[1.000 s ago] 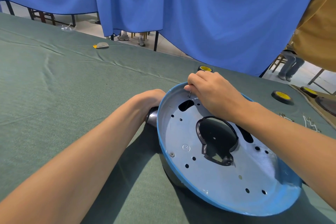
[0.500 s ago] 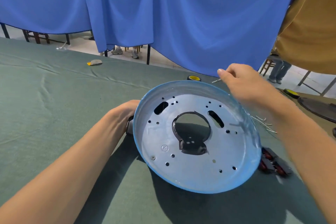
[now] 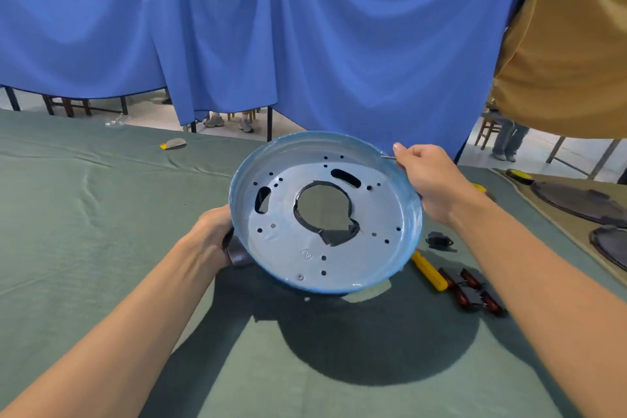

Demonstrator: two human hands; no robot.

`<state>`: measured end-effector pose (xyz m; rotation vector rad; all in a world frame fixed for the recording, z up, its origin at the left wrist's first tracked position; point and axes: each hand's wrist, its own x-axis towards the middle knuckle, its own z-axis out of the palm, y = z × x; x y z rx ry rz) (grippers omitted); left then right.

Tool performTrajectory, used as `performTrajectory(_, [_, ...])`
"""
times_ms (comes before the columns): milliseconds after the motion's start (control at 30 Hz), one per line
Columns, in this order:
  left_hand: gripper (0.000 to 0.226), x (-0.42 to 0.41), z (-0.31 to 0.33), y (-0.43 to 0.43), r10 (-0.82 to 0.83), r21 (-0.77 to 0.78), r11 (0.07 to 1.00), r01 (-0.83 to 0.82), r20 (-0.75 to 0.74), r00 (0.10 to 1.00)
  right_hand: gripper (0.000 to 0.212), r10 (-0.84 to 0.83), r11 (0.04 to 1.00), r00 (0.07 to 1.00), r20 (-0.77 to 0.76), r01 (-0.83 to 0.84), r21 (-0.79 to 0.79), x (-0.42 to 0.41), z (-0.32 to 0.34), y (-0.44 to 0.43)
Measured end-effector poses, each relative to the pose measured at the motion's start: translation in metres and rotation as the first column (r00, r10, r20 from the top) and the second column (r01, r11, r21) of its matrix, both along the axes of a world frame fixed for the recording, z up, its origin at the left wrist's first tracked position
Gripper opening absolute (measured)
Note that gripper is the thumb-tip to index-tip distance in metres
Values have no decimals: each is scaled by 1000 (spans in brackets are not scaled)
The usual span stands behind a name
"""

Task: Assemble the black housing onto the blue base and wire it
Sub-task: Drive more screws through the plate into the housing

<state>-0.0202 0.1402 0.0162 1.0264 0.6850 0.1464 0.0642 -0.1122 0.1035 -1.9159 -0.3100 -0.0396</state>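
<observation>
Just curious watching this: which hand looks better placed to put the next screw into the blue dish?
Probably the right hand. It pinches a thin metal pin or screw at the blue dish's far rim, while the left hand is busy gripping the dish and black housing.

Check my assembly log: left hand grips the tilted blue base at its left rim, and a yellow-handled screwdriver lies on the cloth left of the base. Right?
Not quite. In the head view the yellow-handled screwdriver lies right of the blue base, not left. The left hand does grip its left rim.
</observation>
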Motion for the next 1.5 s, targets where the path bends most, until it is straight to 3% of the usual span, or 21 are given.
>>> performTrajectory(100, [22,-3,6,-10,158,34,987,-158,3,987,28,-12,999,1000,-6,12,42,14,-8,11])
performTrajectory(233, [27,1,7,-17,328,-43,944,-328,-9,945,41,-65,996,995,-70,69,54,15,-40,12])
performTrajectory(333, [35,8,1,-27,475,-19,879,-476,-32,879,40,-241,970,968,-64,242,6,6,-59,10])
performTrajectory(433, [38,15,-3,-47,565,16,825,-565,-38,824,42,-313,943,944,-102,322,88,-10,-70,16])
performTrajectory(533, [38,18,-7,-64,537,5,844,-537,-48,842,37,-296,917,929,-220,341,208,-25,-72,33])
performTrajectory(700, [30,0,-13,-70,418,-45,907,-418,-11,908,40,-403,888,899,-173,430,164,-16,-62,40])
performTrajectory(800, [25,-15,-11,-72,298,-161,945,-284,73,952,42,-425,885,890,-167,447,131,-1,-59,36])
performTrajectory(933, [45,-27,-9,-74,88,-336,942,-28,166,982,38,-419,908,908,-7,419,9,19,-52,26])
performTrajectory(1033, [66,-30,-11,-76,-70,-380,913,150,216,974,39,-401,881,864,304,454,-130,13,-43,17])
performTrajectory(1100, [76,-30,-11,-78,-123,-407,886,220,251,960,39,-208,938,839,504,317,-142,-5,-37,19])
performTrajectory(1167, [81,-29,-12,-82,-155,-408,875,259,271,950,35,57,960,795,604,122,-252,-31,-33,29])
performTrajectory(1233, [80,-28,-15,-89,-153,-399,880,259,279,948,30,233,910,652,721,114,-398,-50,-33,41])
performTrajectory(1300, [71,-26,-19,-96,-85,-396,896,202,293,952,29,328,846,476,816,237,-478,-60,-33,51])
performTrajectory(1333, [65,-25,-20,-99,-41,-394,904,164,305,952,32,362,813,433,826,286,-507,-61,-34,53])
performTrajectory(1400, [54,-23,-22,-103,23,-385,916,117,341,940,36,372,795,403,836,327,-511,-55,-39,54])
performTrajectory(1500, [41,-24,-24,-105,38,-378,918,125,394,918,33,330,855,469,819,219,-470,-43,-43,54])
